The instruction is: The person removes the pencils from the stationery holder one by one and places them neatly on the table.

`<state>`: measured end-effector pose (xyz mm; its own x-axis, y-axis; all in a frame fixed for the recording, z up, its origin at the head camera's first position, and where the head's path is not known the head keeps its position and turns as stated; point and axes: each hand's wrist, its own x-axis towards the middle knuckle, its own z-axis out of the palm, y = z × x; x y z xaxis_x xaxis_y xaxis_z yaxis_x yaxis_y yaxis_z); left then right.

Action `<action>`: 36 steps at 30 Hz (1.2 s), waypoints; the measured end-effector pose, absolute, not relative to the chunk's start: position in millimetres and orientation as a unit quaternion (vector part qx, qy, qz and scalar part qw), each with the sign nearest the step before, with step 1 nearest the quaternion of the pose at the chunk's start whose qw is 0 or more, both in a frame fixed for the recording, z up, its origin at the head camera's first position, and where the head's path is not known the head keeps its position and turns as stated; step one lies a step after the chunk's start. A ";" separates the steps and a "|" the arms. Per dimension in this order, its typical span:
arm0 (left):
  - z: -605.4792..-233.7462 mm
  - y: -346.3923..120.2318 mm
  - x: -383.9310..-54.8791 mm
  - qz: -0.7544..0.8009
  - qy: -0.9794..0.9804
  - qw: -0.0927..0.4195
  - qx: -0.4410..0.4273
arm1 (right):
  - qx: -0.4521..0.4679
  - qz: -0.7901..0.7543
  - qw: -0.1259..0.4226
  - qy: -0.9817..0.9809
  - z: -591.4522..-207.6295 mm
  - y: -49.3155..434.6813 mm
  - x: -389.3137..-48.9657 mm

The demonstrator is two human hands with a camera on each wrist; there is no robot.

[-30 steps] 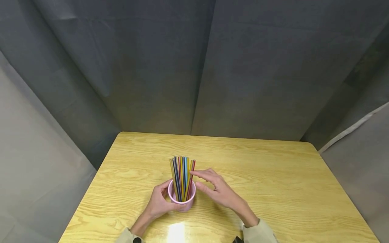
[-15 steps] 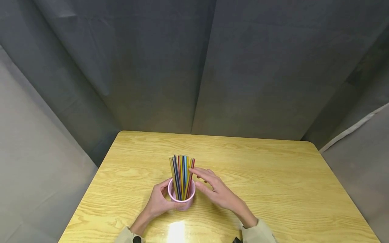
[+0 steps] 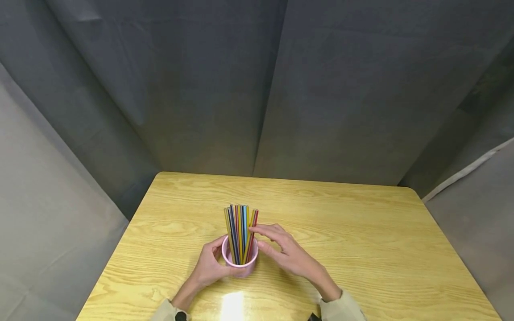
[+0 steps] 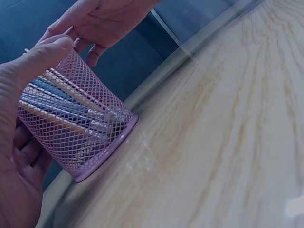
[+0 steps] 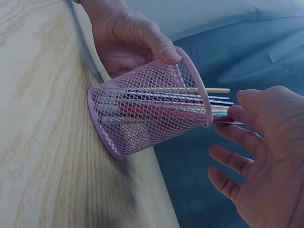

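A pink mesh pen holder [image 3: 250, 269] stands upright on the wooden table. Several slim coloured pens [image 3: 240, 234] lean in it, yellow, dark blue, light blue and red, with clear lower ends visible through the mesh in the left wrist view. My left hand [image 3: 209, 266] grips the holder from the left, its thumb [image 5: 169, 53] lying at the rim in the right wrist view. On the other side my right hand [image 3: 292, 254] has its fingers loosely extended. Its index finger touches or nearly touches the rightmost pens; the exact contact is hard to see.
The wood-grain table [image 3: 361, 232] reaches back to a dark grey curtain [image 3: 201, 89]. Lighter grey cloth [image 3: 48, 214] hangs at the left and right. A bright reflection lies on the tabletop near the front edge.
My right index finger shifts very slightly against the pens at the right of the holder. The left hand and the pen holder stay in place.
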<state>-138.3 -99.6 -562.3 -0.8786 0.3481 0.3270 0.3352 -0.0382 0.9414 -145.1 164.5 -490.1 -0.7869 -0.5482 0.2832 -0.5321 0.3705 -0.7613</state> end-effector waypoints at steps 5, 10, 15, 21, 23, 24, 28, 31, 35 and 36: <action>-561.1 -99.2 -136.8 0.678 0.693 0.003 0.246 | -0.327 -0.449 0.000 0.831 -487.5 167.1 -143.7; -562.1 -98.7 -136.1 0.676 0.694 0.005 0.249 | -0.326 -0.453 -0.011 0.830 -484.5 169.3 -143.4; -561.5 -99.3 -135.9 0.675 0.695 0.010 0.247 | -0.333 -0.453 -0.031 0.826 -484.6 169.8 -144.4; -561.3 -99.6 -134.3 0.677 0.694 0.015 0.244 | -0.332 -0.453 -0.046 0.826 -485.6 170.4 -144.7; -561.8 -99.7 -133.6 0.678 0.693 0.014 0.246 | -0.334 -0.454 -0.054 0.824 -485.3 170.1 -144.4; -561.9 -99.7 -133.4 0.678 0.692 0.013 0.247 | -0.335 -0.454 -0.058 0.824 -484.9 169.9 -144.2; -561.6 -99.8 -131.8 0.678 0.692 0.010 0.248 | -0.334 -0.458 -0.072 0.821 -483.8 169.3 -143.2; -560.4 -99.9 -130.6 0.680 0.692 0.013 0.244 | -0.331 -0.461 -0.073 0.820 -483.8 169.1 -142.9; -559.2 -99.8 -130.3 0.682 0.690 0.014 0.242 | -0.330 -0.465 -0.076 0.818 -483.7 169.3 -144.0; -558.9 -99.9 -130.2 0.682 0.690 0.013 0.243 | -0.330 -0.468 -0.079 0.816 -483.7 169.2 -144.5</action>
